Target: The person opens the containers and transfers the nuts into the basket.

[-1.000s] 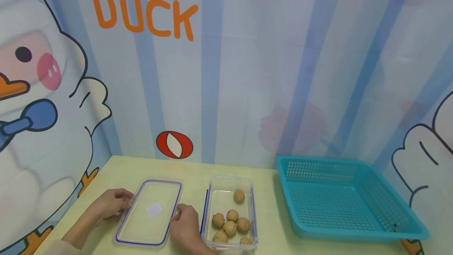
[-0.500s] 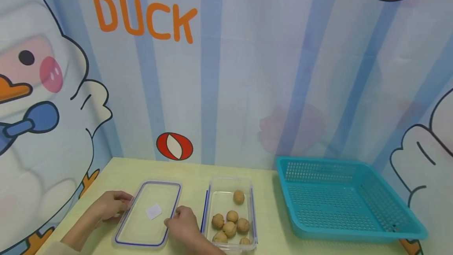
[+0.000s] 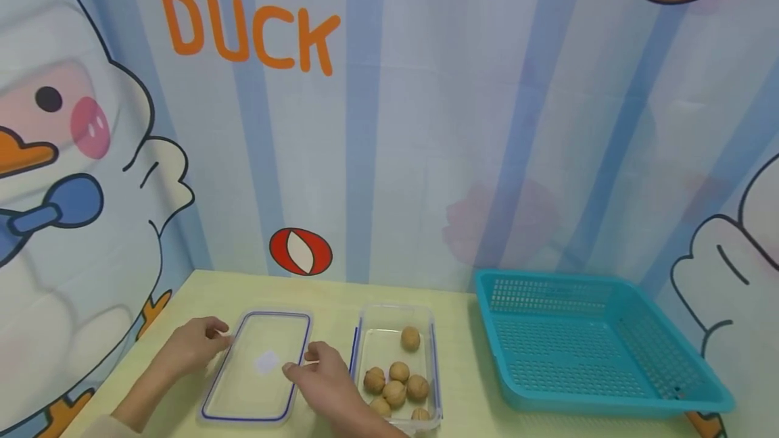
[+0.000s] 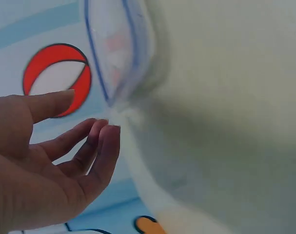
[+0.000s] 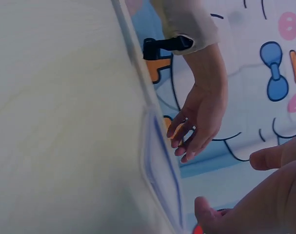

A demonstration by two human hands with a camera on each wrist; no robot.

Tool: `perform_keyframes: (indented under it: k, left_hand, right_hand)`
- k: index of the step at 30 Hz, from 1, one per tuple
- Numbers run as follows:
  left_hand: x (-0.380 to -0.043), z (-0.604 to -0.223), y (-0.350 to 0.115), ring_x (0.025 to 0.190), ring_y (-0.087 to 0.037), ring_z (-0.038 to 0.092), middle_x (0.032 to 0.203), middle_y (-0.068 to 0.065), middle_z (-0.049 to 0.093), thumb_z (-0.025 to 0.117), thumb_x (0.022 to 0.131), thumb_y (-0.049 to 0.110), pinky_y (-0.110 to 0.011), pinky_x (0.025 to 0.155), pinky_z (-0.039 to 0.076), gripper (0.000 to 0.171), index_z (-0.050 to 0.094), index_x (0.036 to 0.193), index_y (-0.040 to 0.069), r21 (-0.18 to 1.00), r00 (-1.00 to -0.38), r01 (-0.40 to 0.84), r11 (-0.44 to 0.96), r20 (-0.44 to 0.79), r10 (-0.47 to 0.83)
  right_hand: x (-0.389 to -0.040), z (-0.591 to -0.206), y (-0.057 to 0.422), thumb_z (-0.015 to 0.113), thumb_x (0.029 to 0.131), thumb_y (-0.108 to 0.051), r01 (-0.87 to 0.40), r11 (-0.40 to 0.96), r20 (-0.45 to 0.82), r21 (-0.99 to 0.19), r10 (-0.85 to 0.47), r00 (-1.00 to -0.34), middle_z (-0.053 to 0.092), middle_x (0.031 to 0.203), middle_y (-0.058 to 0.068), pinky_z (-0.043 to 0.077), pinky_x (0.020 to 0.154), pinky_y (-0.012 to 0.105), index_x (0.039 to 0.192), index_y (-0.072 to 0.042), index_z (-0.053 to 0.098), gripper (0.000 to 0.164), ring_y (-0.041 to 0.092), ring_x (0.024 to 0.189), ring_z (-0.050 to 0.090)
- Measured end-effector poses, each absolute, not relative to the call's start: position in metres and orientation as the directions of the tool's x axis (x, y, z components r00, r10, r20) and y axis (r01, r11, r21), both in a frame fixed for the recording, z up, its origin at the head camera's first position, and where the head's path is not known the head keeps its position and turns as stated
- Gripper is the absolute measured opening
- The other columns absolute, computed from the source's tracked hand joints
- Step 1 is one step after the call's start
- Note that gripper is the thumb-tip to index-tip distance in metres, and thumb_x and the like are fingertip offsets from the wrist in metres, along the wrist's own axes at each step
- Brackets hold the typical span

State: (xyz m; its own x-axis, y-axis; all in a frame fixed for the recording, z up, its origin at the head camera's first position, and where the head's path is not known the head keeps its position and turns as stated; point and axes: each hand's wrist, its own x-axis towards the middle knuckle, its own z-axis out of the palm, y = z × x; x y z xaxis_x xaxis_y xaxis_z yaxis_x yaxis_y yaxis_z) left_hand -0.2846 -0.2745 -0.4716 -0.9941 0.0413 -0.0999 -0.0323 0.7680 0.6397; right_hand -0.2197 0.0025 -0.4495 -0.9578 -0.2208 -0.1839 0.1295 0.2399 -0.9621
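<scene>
A clear rectangular lid (image 3: 258, 394) with a blue seal and a small white square label (image 3: 266, 361) lies flat on the table. By its left edge is my left hand (image 3: 193, 347), thumb and fingers parted; the left wrist view shows that hand (image 4: 65, 161) holding nothing. Over the lid's right edge hovers my right hand (image 3: 328, 384), thumb and fingers spread with nothing gripped. Just right of it stands a clear plastic box (image 3: 381, 340) without a cover. Several walnuts (image 3: 394, 394) lie inside, mostly toward the near end, with one walnut (image 3: 410, 338) farther back.
A turquoise perforated basket (image 3: 554, 336) sits at the right of the pale yellow table (image 3: 465, 357). Behind the table hangs a striped cloth (image 3: 414, 154) printed with ducks. A blue-edged flap (image 3: 353, 357) runs along the box's left side.
Both hands have loosened from the lid's edges: the left has lifted slightly, and the right has spread its thumb and fingers. The walnuts and basket stay put.
</scene>
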Motion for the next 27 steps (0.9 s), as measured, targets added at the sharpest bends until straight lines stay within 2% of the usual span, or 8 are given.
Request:
perform_keyframes:
  k: [6, 13, 17, 22, 27]
  left_hand:
    - [-0.275, -0.44, -0.234, 0.105, -0.036, 0.069, 0.111, -0.011, 0.071, 0.072, 0.102, 0.026, -0.044, 0.077, 0.062, 0.044, 0.065, 0.132, -0.006, 0.635, -0.994, 0.101, 0.766, 0.025, 0.11]
    - [-0.261, -0.418, -0.178, 0.114, -0.031, 0.069, 0.125, -0.01, 0.069, 0.073, 0.102, 0.028, -0.046, 0.087, 0.062, 0.047, 0.062, 0.139, 0.001, 0.708, -0.983, 0.171, 0.685, 0.074, 0.169]
    - [-0.257, -0.415, -0.152, 0.117, -0.029, 0.068, 0.129, -0.009, 0.068, 0.074, 0.101, 0.031, -0.044, 0.088, 0.062, 0.05, 0.061, 0.142, 0.005, 0.759, -0.98, 0.187, 0.624, 0.097, 0.175]
    - [-0.264, -0.418, -0.119, 0.118, -0.029, 0.068, 0.132, -0.01, 0.067, 0.076, 0.1, 0.029, -0.045, 0.089, 0.063, 0.05, 0.061, 0.143, 0.008, 0.8, -0.978, 0.2, 0.565, 0.128, 0.165]
    - [-0.277, -0.437, -0.09, 0.12, -0.036, 0.067, 0.135, -0.015, 0.065, 0.075, 0.101, 0.03, -0.05, 0.092, 0.062, 0.049, 0.061, 0.142, 0.006, 0.814, -0.973, 0.22, 0.538, 0.143, 0.182]
  right_hand:
    - [-0.221, -0.424, 0.045, 0.076, 0.099, -0.032, -0.021, 0.258, -0.047, -0.966, -0.253, -0.966, 0.066, 0.131, 0.004, 0.059, 0.095, 0.046, 0.146, 0.0, 0.056, 0.06, 0.026, 0.12, 0.063]
    - [-0.23, -0.413, 0.102, 0.075, 0.101, -0.025, -0.268, 0.308, 0.166, -0.913, -0.319, -0.933, 0.065, 0.129, 0.009, 0.059, 0.096, 0.039, 0.14, -0.002, 0.061, 0.047, 0.028, 0.118, 0.063]
    - [-0.238, -0.416, 0.123, 0.076, 0.1, -0.022, -0.356, 0.384, 0.216, -0.852, -0.361, -0.907, 0.066, 0.125, 0.01, 0.06, 0.094, 0.04, 0.139, -0.001, 0.062, 0.046, 0.029, 0.114, 0.065]
    - [-0.245, -0.429, 0.137, 0.077, 0.099, -0.021, -0.455, 0.509, 0.242, -0.731, -0.429, -0.87, 0.065, 0.125, 0.01, 0.06, 0.094, 0.048, 0.14, 0.0, 0.06, 0.049, 0.031, 0.113, 0.065]
    - [-0.252, -0.445, 0.144, 0.079, 0.098, -0.022, -0.517, 0.569, 0.231, -0.639, -0.499, -0.835, 0.064, 0.125, 0.008, 0.06, 0.095, 0.045, 0.14, -0.003, 0.061, 0.049, 0.032, 0.115, 0.065]
